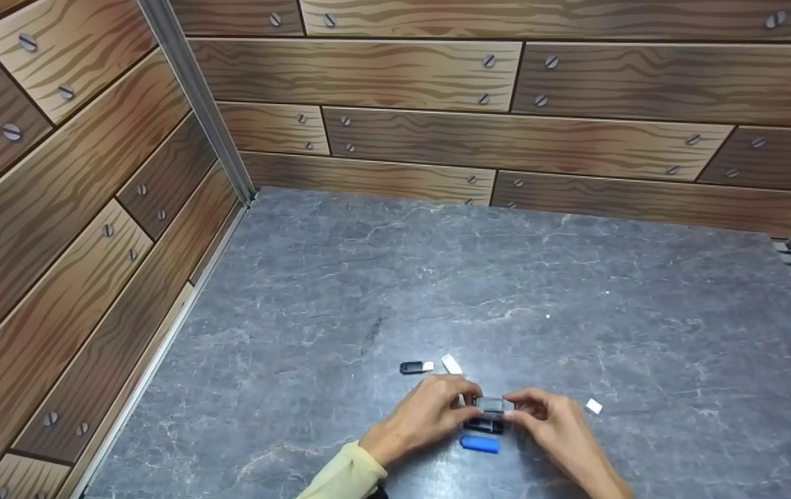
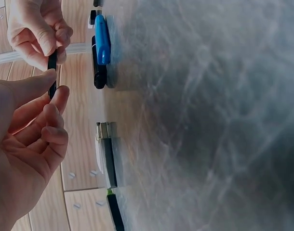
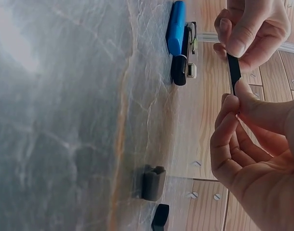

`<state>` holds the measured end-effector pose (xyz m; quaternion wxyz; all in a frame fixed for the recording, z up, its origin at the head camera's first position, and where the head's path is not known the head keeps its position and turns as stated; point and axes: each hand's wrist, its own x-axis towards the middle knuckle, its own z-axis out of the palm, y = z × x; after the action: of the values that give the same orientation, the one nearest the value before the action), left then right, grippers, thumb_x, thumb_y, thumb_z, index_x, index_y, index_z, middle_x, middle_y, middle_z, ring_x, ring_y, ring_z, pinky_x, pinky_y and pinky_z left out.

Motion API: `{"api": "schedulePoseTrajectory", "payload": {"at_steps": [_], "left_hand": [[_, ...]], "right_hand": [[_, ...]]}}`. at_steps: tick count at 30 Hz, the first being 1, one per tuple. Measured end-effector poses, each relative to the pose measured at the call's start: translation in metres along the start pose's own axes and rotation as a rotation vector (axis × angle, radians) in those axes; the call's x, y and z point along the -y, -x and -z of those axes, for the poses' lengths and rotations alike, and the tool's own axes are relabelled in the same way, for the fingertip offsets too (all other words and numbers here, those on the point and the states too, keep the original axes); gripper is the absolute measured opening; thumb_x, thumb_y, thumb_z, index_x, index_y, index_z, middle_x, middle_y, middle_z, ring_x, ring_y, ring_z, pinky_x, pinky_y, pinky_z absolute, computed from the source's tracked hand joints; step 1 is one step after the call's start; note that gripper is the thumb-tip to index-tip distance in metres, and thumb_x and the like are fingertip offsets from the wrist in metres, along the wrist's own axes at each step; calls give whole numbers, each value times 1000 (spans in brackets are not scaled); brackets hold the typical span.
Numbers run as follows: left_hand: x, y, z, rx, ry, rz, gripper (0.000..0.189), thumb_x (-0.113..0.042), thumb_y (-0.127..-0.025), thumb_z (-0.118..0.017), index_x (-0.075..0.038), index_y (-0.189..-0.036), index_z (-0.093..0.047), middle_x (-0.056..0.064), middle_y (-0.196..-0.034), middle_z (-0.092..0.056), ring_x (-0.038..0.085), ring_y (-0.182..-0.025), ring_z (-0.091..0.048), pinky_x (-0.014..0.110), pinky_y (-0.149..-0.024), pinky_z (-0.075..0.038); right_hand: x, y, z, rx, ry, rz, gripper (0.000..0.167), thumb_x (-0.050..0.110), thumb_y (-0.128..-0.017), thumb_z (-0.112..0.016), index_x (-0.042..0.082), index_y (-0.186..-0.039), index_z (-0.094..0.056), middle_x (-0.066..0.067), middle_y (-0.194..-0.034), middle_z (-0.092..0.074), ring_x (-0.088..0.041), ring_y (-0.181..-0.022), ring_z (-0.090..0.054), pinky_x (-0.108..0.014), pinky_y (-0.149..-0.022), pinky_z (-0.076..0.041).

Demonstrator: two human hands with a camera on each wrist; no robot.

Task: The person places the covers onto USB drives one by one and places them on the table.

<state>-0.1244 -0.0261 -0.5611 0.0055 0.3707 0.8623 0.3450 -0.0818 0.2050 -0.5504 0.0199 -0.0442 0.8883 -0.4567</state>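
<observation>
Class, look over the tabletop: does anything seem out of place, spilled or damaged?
Nothing looks clearly broken, but two tiny white specks dot the grey tabletop, and a dark streak stands out from its marbling. One white piece lies alone right of the right hand.

You're holding a piece (image 1: 491, 404) between left hand (image 1: 433, 409) and right hand (image 1: 553, 419), over tabletop (image 1: 298, 312). Nearer you, middle stick (image 1: 484, 427) is lying behind front stick (image 1: 480, 444). Rear-left stick (image 1: 412, 367), rear stick (image 1: 450, 364) lying beyond left hand; block (image 1: 594, 406) sitting farther right.
</observation>
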Motion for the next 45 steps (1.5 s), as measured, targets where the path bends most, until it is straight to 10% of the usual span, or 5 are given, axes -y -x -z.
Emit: {"api": "schedulePoseTrajectory", "payload": {"at_steps": [24,45], "left_hand": [[-1,0,-3,-81,4,-157,26,-23,-105,-64,-4,-120,-73,6,-104,-77,12,-91,-69,6,-87,-50],[5,-3,1,-56,-147,-73,25,-27,-102,-69,-10,-120,-75,0,-104,-77,13,-90,-71,10,-81,-52]], "right_hand": [[-2,2,3,-49,-121,44,20,3,-86,-83,0,-105,-79,-17,-95,-81,2,-75,-68,-18,-66,-58],[0,-11,6,30,19,45,24,13,-88,-83,7,-111,-80,-9,-95,-80,0,-73,-67,-20,-67,-57]]}}
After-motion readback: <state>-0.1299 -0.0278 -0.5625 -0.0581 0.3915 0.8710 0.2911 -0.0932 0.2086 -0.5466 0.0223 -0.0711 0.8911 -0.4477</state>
